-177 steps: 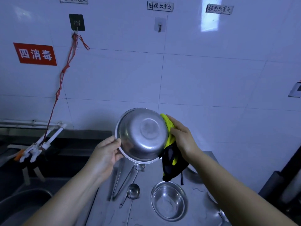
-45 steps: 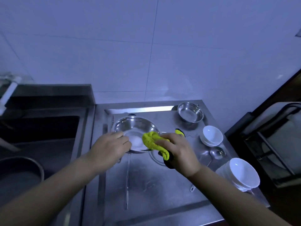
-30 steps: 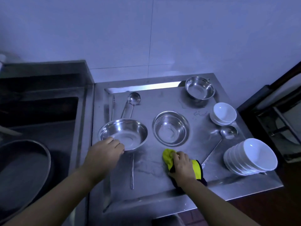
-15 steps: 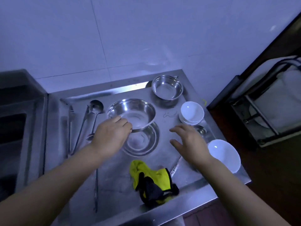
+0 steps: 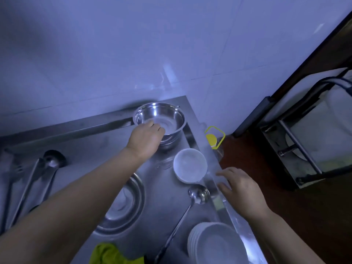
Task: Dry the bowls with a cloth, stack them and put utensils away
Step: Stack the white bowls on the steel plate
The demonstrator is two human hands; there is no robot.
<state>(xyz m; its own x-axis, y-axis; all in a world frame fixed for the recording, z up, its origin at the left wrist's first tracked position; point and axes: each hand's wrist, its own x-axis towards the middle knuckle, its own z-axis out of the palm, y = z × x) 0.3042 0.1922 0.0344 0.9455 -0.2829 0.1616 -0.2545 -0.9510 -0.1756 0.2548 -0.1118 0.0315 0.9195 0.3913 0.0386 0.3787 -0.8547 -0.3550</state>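
Forearm hides much of near steel bowl (image 5: 122, 204); left hand (image 5: 145, 139) pinches rim of far steel bowl (image 5: 162, 119), right hand (image 5: 241, 189) open, empty, at worktop (image 5: 163, 187) edge; cloth (image 5: 112, 254) cut off.

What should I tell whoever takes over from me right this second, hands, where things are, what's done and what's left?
Left hand: grip on the near rim of the steel bowl at the back corner of the counter.
Right hand: open and empty, over the counter's right edge.
Cloth: lying at the front edge, in neither hand.
Another steel bowl sits mid-counter, partly under the left arm. Small white bowl stands alone; white bowls are stacked front right.
Left: steel bowls not yet stacked together; ladle and tongs lie out.
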